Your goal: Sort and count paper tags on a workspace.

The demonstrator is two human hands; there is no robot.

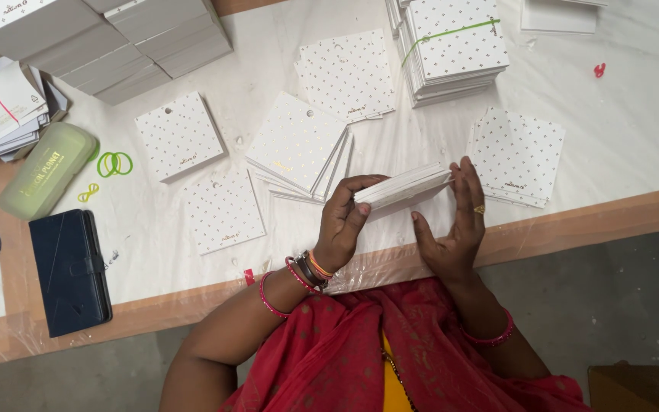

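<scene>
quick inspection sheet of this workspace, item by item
surface: white table under clear plastic film, wooden edge
job's things: small stack of white dotted cards held edge-on above the table
clutter: loose card piles, banded card bundle, green rubber bands, green case, dark wallet, grey boxes
hands: left hand grips the stack; right hand flat against its end
cables: nothing seen
surroundings: grey floor

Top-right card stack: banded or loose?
Banded. A green rubber band crosses the top of the card stack, holding it square.
</scene>
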